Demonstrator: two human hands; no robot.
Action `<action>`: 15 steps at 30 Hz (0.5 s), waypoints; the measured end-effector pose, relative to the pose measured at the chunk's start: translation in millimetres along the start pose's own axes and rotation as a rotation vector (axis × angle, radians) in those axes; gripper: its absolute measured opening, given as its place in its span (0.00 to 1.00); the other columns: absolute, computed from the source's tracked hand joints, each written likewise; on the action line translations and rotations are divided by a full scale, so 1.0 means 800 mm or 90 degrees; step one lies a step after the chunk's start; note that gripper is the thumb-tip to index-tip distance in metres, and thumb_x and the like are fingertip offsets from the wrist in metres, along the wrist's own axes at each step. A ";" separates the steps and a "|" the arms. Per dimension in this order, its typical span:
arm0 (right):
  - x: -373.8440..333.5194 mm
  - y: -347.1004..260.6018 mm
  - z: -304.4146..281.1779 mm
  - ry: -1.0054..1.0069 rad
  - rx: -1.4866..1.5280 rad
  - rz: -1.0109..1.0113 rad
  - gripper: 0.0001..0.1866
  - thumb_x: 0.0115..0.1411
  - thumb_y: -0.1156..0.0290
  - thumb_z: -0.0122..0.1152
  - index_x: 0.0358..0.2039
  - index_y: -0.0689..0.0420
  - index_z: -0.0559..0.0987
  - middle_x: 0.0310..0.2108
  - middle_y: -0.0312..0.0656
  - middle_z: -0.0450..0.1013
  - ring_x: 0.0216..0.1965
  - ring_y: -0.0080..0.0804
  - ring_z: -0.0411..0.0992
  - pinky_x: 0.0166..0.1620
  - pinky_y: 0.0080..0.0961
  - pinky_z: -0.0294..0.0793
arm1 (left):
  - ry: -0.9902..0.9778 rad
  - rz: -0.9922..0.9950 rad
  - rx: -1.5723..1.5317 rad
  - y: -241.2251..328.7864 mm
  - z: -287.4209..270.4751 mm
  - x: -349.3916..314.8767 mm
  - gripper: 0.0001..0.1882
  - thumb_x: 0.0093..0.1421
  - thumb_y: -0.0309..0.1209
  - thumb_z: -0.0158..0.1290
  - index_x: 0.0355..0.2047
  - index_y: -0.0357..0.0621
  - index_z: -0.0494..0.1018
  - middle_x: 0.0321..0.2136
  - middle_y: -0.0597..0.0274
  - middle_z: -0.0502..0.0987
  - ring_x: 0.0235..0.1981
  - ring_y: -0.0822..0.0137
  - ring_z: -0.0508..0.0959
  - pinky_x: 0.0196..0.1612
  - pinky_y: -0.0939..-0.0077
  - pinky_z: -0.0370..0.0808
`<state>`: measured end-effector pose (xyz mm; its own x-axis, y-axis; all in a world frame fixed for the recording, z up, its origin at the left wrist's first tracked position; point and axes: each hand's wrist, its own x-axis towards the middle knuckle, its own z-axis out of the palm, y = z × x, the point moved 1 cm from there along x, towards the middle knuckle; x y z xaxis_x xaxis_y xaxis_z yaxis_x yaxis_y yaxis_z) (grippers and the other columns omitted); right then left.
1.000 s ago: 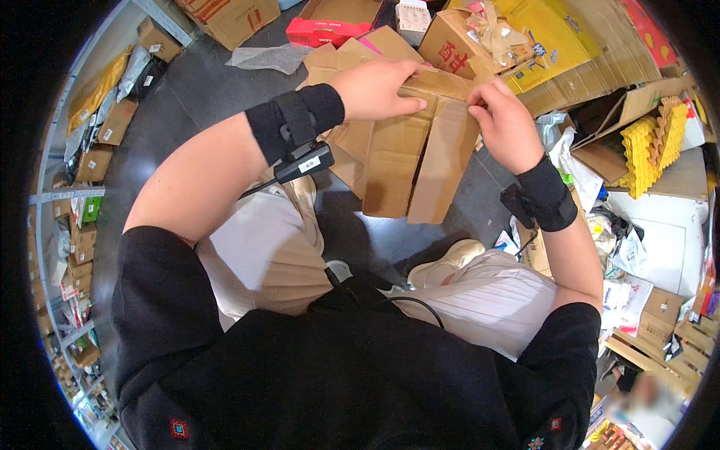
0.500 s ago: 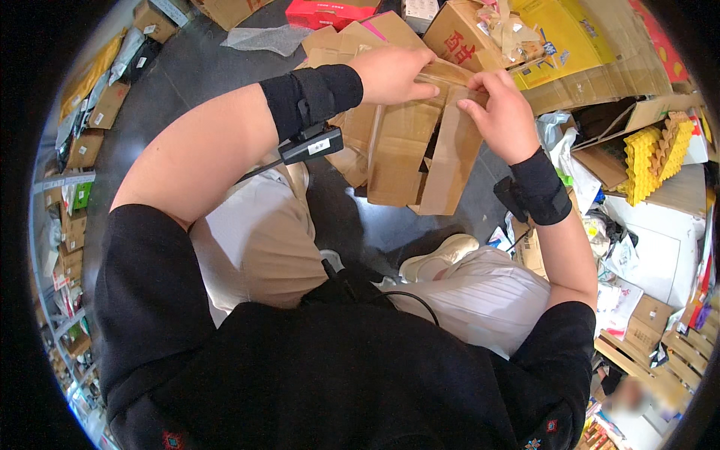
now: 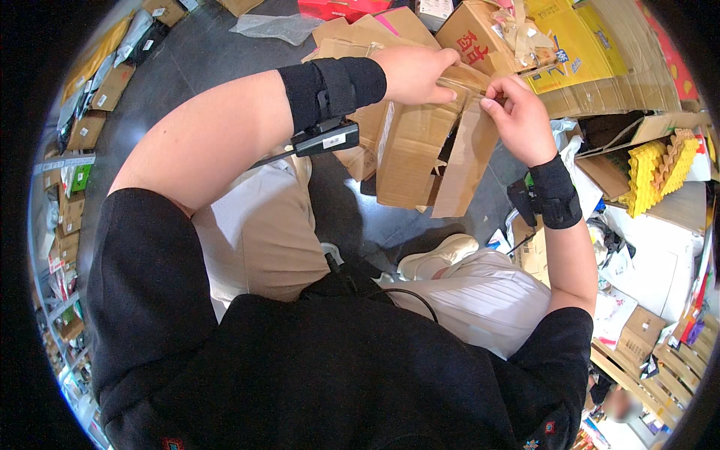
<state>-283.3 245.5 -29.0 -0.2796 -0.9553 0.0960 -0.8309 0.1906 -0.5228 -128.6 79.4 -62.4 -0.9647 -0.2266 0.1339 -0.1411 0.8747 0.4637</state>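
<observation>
A brown cardboard box (image 3: 420, 150) stands tilted in front of me, with a long dark gap between its main panel and a narrow flap (image 3: 466, 161). Across its far upper part lies my left hand (image 3: 416, 75), thumb and forefinger stretched apart; its other fingers are hidden. At the top right of the flap, my right hand (image 3: 519, 118) has thumb and forefinger pinched together on the cardboard edge. Clear tape appears to shine along the top. Both wrists wear black straps with small devices.
Flattened cardboard and a box with red print (image 3: 472, 37) lie beyond. A yellow carton (image 3: 574, 52) is at the far right, above yellow egg-crate foam (image 3: 649, 176). Shelves with parcels (image 3: 75, 187) line the left. Bubble wrap (image 3: 277, 28) lies on the dark floor.
Both hands and the box have shifted slightly to the right in the picture. The right thumb and forefinger have closed into a pinch at the flap's top edge.
</observation>
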 end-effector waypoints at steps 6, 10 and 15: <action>0.001 0.008 0.005 0.034 0.007 -0.015 0.07 0.58 0.72 0.63 0.34 0.58 0.75 0.33 0.46 0.72 0.34 0.46 0.74 0.39 0.35 0.74 | 0.166 0.168 0.044 0.006 0.004 0.005 0.19 0.56 0.37 0.58 0.50 0.58 0.75 0.47 0.58 0.75 0.51 0.54 0.74 0.53 0.56 0.73; 0.000 0.014 0.004 0.023 0.026 -0.015 0.08 0.58 0.72 0.63 0.36 0.58 0.76 0.33 0.46 0.72 0.34 0.45 0.74 0.40 0.35 0.74 | 0.151 0.151 0.028 0.016 0.006 0.008 0.15 0.54 0.37 0.61 0.43 0.56 0.79 0.44 0.60 0.75 0.50 0.55 0.73 0.56 0.59 0.70; -0.004 0.006 0.001 0.033 -0.001 -0.043 0.08 0.58 0.71 0.62 0.37 0.58 0.78 0.33 0.46 0.73 0.35 0.43 0.75 0.40 0.35 0.74 | 0.126 0.112 -0.012 0.020 0.007 0.013 0.12 0.52 0.40 0.62 0.37 0.55 0.82 0.40 0.60 0.77 0.49 0.55 0.73 0.54 0.59 0.70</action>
<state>-286.1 249.5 -32.5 -0.2475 -0.9529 0.1753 -0.8496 0.1264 -0.5121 -142.0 93.6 -58.1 -0.9114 -0.1529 0.3821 0.0312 0.9002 0.4344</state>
